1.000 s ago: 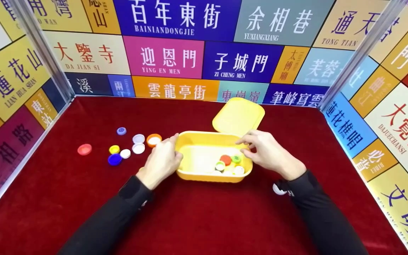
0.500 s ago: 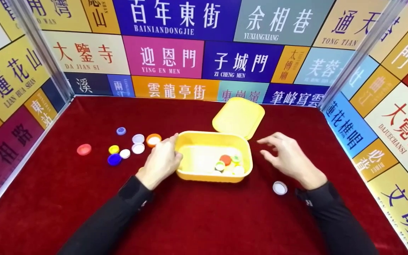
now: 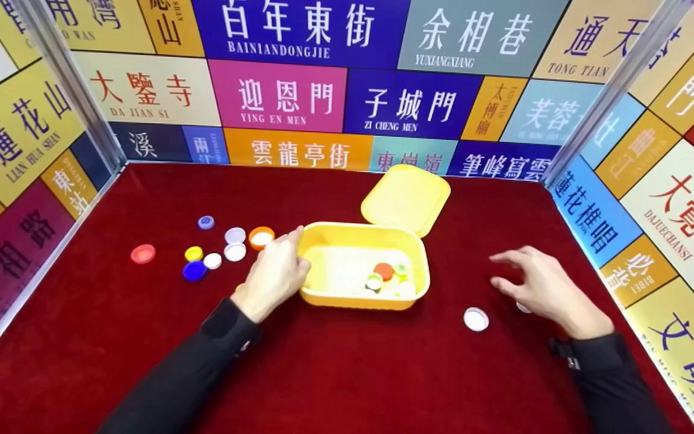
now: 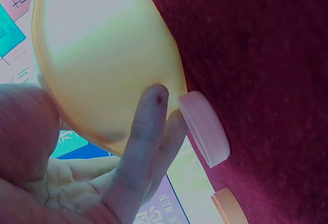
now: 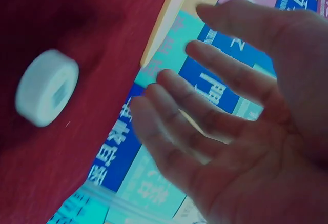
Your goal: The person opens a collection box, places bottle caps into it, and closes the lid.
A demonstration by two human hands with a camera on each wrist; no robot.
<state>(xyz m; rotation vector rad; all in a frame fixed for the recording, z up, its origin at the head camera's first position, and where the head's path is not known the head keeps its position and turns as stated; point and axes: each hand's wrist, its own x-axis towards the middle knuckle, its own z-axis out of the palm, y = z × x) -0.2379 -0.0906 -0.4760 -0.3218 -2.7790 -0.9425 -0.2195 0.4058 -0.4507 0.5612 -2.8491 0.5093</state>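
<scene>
At the left end of the yellow plastic box (image 3: 347,298), my left hand (image 3: 275,274) grips the wall. The left wrist view shows fingertips (image 4: 154,101) against the box's outer side. Inside the box lie several bottle caps, among them a red cap (image 3: 383,272) and a green cap (image 3: 400,269). My right hand (image 3: 549,289) is off to the right, fingers apart and holding nothing. A white bottle cap (image 3: 523,307) is partly hidden beneath it. In the right wrist view a white cap (image 5: 47,88) stands off from the fingertips. Another white cap (image 3: 476,319) lies between box and right hand.
Behind the box lies its yellow lid (image 3: 406,200). Left of the box, several caps are scattered on the red cloth (image 3: 347,374), including an orange cap (image 3: 261,237), a dark blue cap (image 3: 194,270) and a red cap (image 3: 143,254). Printed panels wall the table's back and sides.
My right hand has left the box's right side and moved rightward, uncovering the white cap on the cloth. The left hand and box have stayed put.
</scene>
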